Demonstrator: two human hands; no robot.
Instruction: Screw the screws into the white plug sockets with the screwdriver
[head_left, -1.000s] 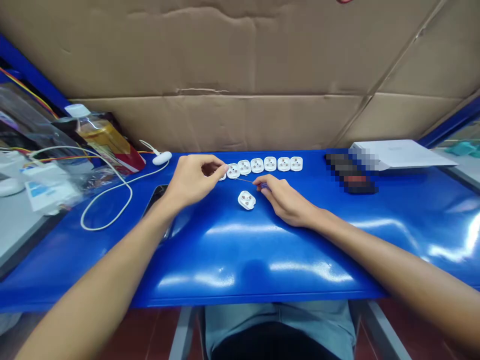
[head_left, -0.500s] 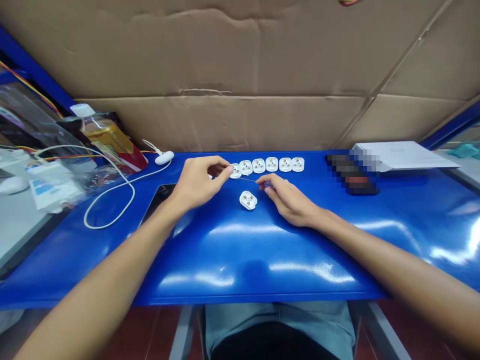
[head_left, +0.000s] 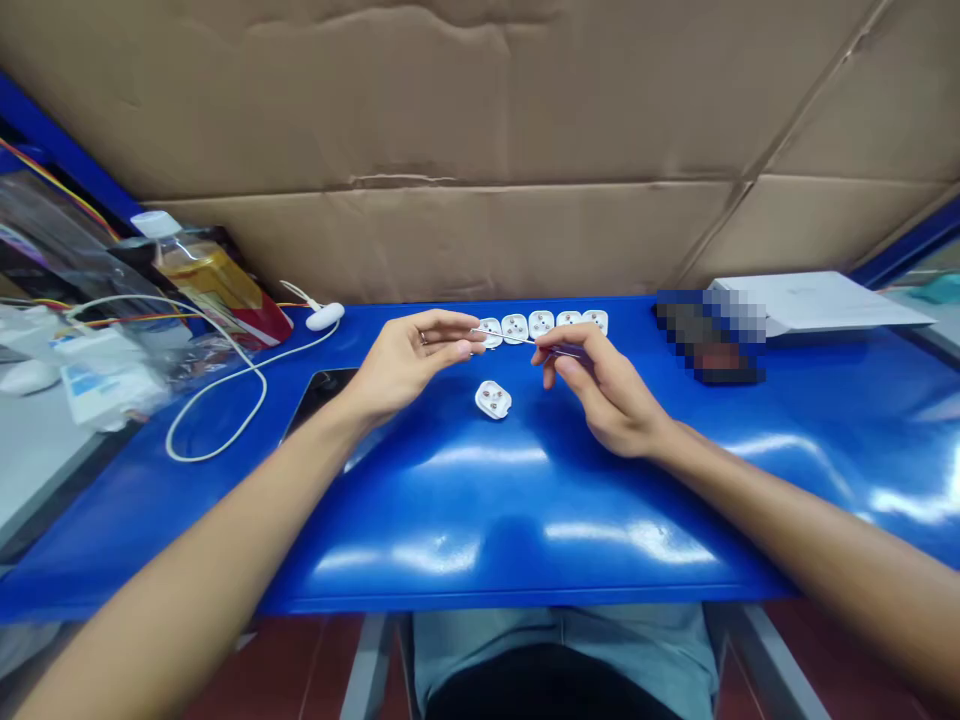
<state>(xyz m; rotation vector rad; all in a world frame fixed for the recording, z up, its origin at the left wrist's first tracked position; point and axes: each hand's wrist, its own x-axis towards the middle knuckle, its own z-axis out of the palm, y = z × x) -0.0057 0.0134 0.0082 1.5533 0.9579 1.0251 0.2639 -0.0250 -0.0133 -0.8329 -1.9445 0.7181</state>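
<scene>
Blue table [head_left: 480, 520], unlabelled white plug [head_left: 493, 400] between both hands, no legible writing.

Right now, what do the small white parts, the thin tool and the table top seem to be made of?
White parts: likely moulded plastic, matt white, with small brownish metal-looking contacts. Thin tool, pinched by the right hand: probably metal, a fine pale shaft. Table top: glossy blue, maybe painted metal or plastic, with bright reflections.

bare blue table [head_left: 487, 500] near front — plug row [head_left: 555, 323] behind
</scene>
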